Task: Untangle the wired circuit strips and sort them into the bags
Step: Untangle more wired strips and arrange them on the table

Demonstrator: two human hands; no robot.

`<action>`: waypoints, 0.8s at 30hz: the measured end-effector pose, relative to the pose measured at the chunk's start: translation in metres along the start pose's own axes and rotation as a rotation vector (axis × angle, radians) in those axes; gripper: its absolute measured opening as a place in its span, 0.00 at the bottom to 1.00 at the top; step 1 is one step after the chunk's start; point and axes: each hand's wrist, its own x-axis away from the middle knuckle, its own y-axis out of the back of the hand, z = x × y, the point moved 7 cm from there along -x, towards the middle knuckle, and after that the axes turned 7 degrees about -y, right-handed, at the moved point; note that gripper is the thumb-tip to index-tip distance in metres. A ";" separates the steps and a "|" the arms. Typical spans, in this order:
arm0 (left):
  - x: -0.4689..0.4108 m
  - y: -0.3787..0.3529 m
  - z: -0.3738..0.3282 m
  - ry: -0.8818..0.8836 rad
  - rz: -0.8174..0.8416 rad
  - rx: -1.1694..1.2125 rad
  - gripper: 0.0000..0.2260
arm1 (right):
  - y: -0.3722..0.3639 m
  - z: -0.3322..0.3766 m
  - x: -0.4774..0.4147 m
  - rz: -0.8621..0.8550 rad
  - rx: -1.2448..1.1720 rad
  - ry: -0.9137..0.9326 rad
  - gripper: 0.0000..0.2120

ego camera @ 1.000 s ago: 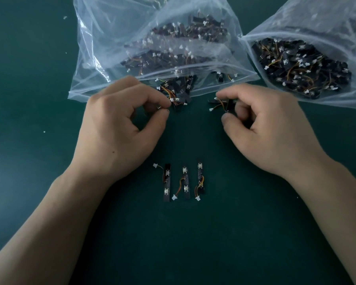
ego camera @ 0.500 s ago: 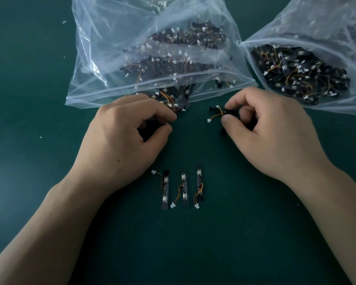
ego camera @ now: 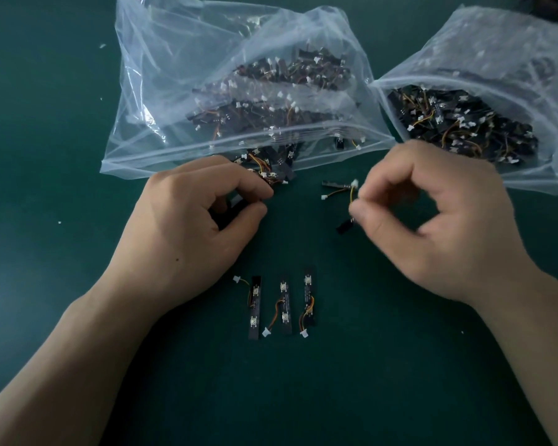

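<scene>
On the near side of the left bag (ego camera: 149, 101), the right hand (ego camera: 438, 226) pinches a strip's thin wire (ego camera: 351, 196); the left hand (ego camera: 187, 233) clenches another strip (ego camera: 234, 206). Light, stiff boards seem safer holds than frail wires.

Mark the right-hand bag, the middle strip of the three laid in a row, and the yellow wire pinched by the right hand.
right bag (ego camera: 503, 49), head view, bare upper wall.
middle strip (ego camera: 285, 305), head view, centre of board.
yellow wire (ego camera: 351, 196), head view, its upright mid-stretch.
</scene>
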 end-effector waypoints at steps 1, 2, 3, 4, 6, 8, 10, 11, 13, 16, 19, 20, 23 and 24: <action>0.000 0.000 0.000 0.000 -0.001 -0.001 0.07 | -0.002 0.005 0.001 0.039 0.028 0.056 0.06; 0.000 0.000 0.000 0.001 -0.001 -0.001 0.07 | -0.006 0.008 0.003 0.090 0.031 0.090 0.06; 0.000 0.000 0.000 0.002 0.001 0.000 0.07 | -0.010 0.010 0.004 0.151 0.006 0.104 0.07; 0.000 0.000 0.000 0.002 0.004 0.001 0.07 | -0.013 0.012 0.006 0.209 -0.042 0.104 0.08; 0.001 -0.001 0.000 0.002 0.006 0.002 0.07 | -0.019 0.016 0.008 0.292 -0.184 0.085 0.09; 0.001 0.000 0.001 0.005 0.006 0.003 0.08 | -0.020 0.015 0.008 0.313 -0.321 0.049 0.08; 0.000 0.000 0.001 0.003 0.005 0.003 0.08 | -0.018 0.010 0.006 0.297 -0.355 0.006 0.07; 0.000 0.000 0.002 0.003 0.005 0.005 0.07 | -0.017 0.007 0.005 0.290 -0.339 -0.010 0.06; 0.000 -0.001 0.002 0.005 0.011 0.011 0.07 | -0.015 0.002 0.006 0.277 -0.272 -0.046 0.04; 0.001 -0.002 0.002 0.004 0.022 0.017 0.07 | -0.018 -0.002 0.008 0.306 -0.098 -0.082 0.05; 0.001 -0.002 0.003 0.000 0.027 0.016 0.08 | -0.024 -0.002 0.009 0.361 0.051 -0.072 0.09; 0.001 -0.002 0.003 -0.004 0.026 0.014 0.08 | -0.025 -0.001 0.009 0.378 0.083 -0.066 0.10; 0.001 -0.003 0.002 -0.014 0.018 0.013 0.06 | -0.028 0.004 0.009 0.408 0.176 -0.038 0.07; 0.001 -0.003 0.002 -0.018 0.016 0.016 0.05 | -0.029 0.005 0.009 0.402 0.199 -0.034 0.05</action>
